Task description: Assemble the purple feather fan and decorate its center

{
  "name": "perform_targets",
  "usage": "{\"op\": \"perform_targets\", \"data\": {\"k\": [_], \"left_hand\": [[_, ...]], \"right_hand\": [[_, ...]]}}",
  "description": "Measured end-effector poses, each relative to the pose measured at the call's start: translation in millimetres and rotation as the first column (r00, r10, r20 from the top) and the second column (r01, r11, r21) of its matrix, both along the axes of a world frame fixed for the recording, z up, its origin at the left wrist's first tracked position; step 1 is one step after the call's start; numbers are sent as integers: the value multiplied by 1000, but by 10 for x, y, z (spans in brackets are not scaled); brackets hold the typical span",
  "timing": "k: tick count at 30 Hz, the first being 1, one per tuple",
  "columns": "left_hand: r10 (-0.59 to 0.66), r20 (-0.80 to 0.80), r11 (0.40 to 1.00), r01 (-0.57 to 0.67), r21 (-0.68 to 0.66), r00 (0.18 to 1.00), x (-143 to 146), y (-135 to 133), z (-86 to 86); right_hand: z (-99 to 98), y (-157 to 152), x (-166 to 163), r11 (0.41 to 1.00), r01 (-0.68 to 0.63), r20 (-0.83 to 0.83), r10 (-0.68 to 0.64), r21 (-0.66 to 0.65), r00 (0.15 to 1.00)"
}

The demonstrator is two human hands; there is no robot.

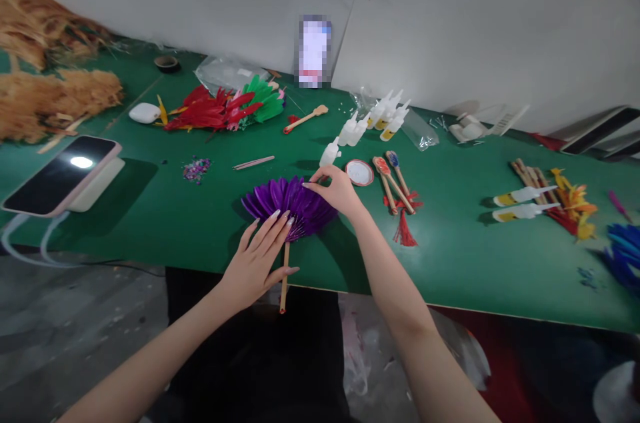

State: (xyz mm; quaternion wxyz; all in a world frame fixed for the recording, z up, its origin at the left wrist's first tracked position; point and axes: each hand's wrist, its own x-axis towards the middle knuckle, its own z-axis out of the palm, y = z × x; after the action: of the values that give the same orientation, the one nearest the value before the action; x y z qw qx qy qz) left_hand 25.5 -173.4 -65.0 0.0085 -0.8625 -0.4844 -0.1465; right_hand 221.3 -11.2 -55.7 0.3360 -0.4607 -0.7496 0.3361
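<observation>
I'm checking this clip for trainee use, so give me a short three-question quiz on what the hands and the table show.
1. True or false: the left hand rests with fingers spread on the purple fan.
2. What lies on the table just right of the right hand? A) a phone B) a round red-rimmed lid C) scissors
3. Fill in: the fan's stick points toward the table's ___ edge.
Key: 1 true; 2 B; 3 near.
</observation>
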Motion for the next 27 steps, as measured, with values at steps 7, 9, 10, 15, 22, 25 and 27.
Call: {"op": "perform_targets", "data": {"k": [7,9,10,15,22,25,27], "left_hand": [[-36,-4,999,36,-11,999,-13,10,31],[-52,-9,999,52,-16,999,-16,14,38],[-61,-10,998,61,-19,998,-18,16,42],[-103,-6,994,103,-43,995,-18,4,71],[157,200,987,-157,-16,967,75,-251,149],[286,317,958,-262,-119,904,132,-452,173],[358,377,915,-240,-325,854,180,-586,191]], "right_hand": [[-36,18,-6,999,26,-9,-27,-37,1000],[-35,25,-9,999,34,-19,-35,-41,999],[-34,29,-10,998,41,-23,-42,-43,999],[3,39,15,995,78,-114,-84,-55,990],[92,34,92,980,200,-196,-195,8,961],[120,33,116,966,257,-244,-246,15,938],[153,24,130,953,302,-301,-286,9,910]]}}
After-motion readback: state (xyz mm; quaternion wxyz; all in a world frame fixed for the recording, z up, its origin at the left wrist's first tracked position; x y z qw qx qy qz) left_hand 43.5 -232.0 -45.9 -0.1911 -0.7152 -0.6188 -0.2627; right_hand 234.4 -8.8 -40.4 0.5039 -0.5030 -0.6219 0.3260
